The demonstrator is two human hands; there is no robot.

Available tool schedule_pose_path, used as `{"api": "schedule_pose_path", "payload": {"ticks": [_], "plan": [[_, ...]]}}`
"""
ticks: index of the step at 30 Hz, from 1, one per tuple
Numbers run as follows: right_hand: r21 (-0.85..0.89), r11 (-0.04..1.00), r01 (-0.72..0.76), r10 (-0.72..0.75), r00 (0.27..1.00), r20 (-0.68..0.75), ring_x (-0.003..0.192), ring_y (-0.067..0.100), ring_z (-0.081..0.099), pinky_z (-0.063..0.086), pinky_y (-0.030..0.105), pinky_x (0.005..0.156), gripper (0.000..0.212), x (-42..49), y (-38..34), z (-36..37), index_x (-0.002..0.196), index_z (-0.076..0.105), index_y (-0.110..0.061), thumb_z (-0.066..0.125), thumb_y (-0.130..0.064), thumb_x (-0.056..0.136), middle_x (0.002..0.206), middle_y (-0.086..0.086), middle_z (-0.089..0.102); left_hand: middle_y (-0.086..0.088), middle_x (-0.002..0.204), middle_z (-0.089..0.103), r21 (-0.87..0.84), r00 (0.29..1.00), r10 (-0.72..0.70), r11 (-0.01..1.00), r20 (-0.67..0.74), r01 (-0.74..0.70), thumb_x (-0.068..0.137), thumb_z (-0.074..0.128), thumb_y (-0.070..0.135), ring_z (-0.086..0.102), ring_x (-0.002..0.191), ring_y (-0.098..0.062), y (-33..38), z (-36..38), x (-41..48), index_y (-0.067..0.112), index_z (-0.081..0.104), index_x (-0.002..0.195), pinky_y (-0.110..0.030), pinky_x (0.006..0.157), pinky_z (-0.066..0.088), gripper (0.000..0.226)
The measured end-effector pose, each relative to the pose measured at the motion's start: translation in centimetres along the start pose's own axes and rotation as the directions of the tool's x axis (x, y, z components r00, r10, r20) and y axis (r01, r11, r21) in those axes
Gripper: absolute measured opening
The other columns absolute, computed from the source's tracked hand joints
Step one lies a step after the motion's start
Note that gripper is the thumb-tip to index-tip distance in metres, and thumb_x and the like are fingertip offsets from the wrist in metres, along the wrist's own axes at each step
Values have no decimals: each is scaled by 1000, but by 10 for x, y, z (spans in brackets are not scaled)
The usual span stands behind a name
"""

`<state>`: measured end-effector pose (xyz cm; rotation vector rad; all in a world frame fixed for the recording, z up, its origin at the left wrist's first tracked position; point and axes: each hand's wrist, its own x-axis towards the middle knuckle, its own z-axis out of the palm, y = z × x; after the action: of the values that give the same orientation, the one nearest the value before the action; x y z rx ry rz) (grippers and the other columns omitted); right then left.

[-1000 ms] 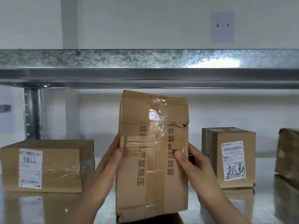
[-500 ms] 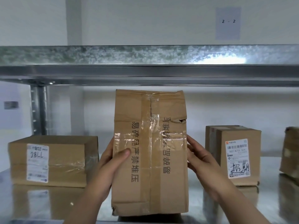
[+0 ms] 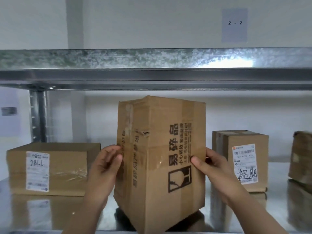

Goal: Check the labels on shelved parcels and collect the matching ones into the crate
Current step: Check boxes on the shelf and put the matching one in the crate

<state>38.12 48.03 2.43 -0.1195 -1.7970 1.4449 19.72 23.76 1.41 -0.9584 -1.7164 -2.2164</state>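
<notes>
The fragile-marked parcel point(image 3: 160, 157) is being held upright at the front edge of the shelf point(image 3: 278, 208), pinched at its sides by the left hand point(image 3: 106, 166) and the right hand point(image 3: 211, 166). With a loose grip it could be dropped off.

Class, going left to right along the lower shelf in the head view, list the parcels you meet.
Flat box labelled 98LL → tall fragile-marked box → small box with handwritten label → box cut off at the edge.

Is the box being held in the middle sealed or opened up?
Sealed on the sides shown: the held box has clear tape over its seams and no flap lifted, just a small tear at one edge.
</notes>
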Motion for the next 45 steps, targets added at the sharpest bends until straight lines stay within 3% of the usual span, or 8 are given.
{"api": "schedule_pose_path", "payload": {"ticks": [6, 11, 21, 27, 33, 39, 42, 45], "plan": [[95, 994, 48, -38, 993, -111, 85, 8, 77, 57, 15, 63, 39, -5, -7, 17, 118, 68, -27, 80, -24, 81, 101, -7, 81, 39, 135, 59, 55, 932, -120, 993, 341, 107, 62, 71, 86, 52, 122, 21, 30, 22, -20, 46, 46, 147, -8, 100, 41, 97], [132, 991, 18, -11, 998, -55, 87, 10, 78, 59, 18, 64, 59, -9, -10, 20, 127, 60, -32, 78, -37, 71, 104, -6, 80, 26, 118, 73, 8, 926, -122, 992, 358, 128, 81, 64, 28, 65, 112, 8, 30, 28, -23, 38, 57, 134, -5, 81, 51, 54], [108, 994, -28, 36, 997, -72, 117, 14, 70, 52, 41, 101, 42, -9, -10, 16, 121, 68, -36, 45, -60, 94, 120, -6, 77, 22, 109, 77, -41, 945, -110, 991, 308, 128, 83, 57, 29, 70, 104, 5, 29, 28, -23, 37, 63, 121, -18, 85, 52, 40], [136, 987, -89, 105, 987, -118, 121, 28, 69, 53, 51, 106, 29, -7, 0, 13, 132, 70, -29, 57, -21, 107, 120, 2, 76, 2, 96, 81, -69, 985, -139, 987, 98, 146, 89, 55, 45, 77, 88, -15, 21, 17, -19, 28, 78, 103, -33, 76, 55, 32], [138, 958, -253, 250, 967, 36, 141, 11, 53, 34, 44, 125, 120, -9, 9, 14, 153, 46, -38, 98, -59, 47, 146, -8, 60, 2, 93, 77, 3, 995, -61, 998, -85, 62, 93, 60, 63, 74, 87, -19, 1, -1, -9, 31, 71, 95, -49, 85, 57, 34], [76, 991, -106, 105, 994, 12, 109, 14, 73, 57, 22, 84, 72, -7, 2, 20, 124, 71, -27, 92, -51, 59, 113, -2, 79, 23, 103, 69, 218, 988, 95, 974, -124, -66, 104, 56, 24, 64, 96, 12, -4, 12, 8, 37, 59, 105, -35, 97, 53, 13], [50, 998, -40, 44, 997, -65, 87, 0, 74, 55, 13, 69, 53, -11, -2, 25, 119, 73, -22, 90, -35, 71, 102, -8, 81, 16, 155, 48, 385, 999, 50, 922, 13, -51, 105, 51, 37, 44, 139, 3, 6, 24, 7, 35, 58, 139, -36, 119, 36, 35], [-28, 999, 29, -32, 990, -140, 74, -8, 69, 51, 9, 64, 26, -13, -4, 30, 110, 75, -18, 82, -13, 86, 91, -6, 80, 31, 148, 51, 168, 977, -61, 985, 206, 26, 95, 45, 62, 46, 131, 17, 21, 30, -8, 43, 47, 150, -23, 117, 35, 58]]}}
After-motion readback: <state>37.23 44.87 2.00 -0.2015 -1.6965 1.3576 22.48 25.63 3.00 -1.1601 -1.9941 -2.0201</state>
